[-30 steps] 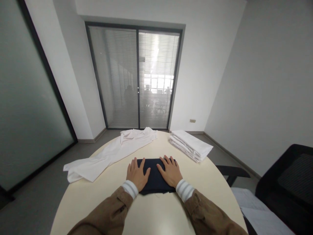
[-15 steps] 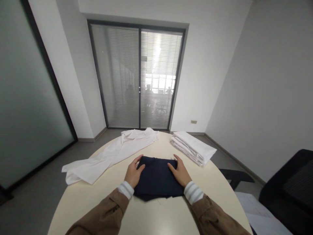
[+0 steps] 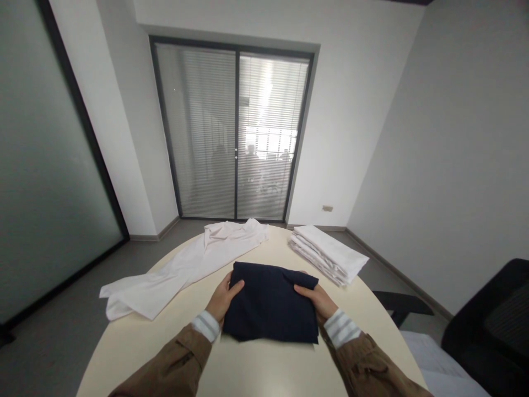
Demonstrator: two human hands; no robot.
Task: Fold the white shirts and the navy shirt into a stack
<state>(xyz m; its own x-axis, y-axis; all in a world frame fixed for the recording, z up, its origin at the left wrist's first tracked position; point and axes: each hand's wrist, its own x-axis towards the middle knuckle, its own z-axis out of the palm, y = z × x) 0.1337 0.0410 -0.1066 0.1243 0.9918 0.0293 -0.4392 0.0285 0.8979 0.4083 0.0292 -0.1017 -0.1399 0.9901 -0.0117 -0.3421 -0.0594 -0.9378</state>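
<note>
A folded navy cloth (image 3: 270,303), perhaps a garment, is held at the near middle of the round table. My left hand (image 3: 223,298) grips its left edge, thumb on top and the other fingers behind it. On the opposite edge my right hand (image 3: 316,300) has the same hold, its fingers mostly hidden under the fabric. The cloth looks slightly raised off the tabletop. Beyond it to the left, a white garment (image 3: 185,264) lies spread out and loosely creased. At the far right of the table sits a stack of folded white cloth (image 3: 328,253).
The pale round table (image 3: 264,364) fills the foreground. A black chair (image 3: 496,325) stands at the right, with something white (image 3: 442,361) on its seat. Beyond the table are a glazed partition with blinds (image 3: 235,132) and a white wall (image 3: 355,99).
My hands have closed on the navy cloth's side edges and seem to have lifted it slightly. Its top right corner now sticks out past my right thumb. The white cloths stay where they were.
</note>
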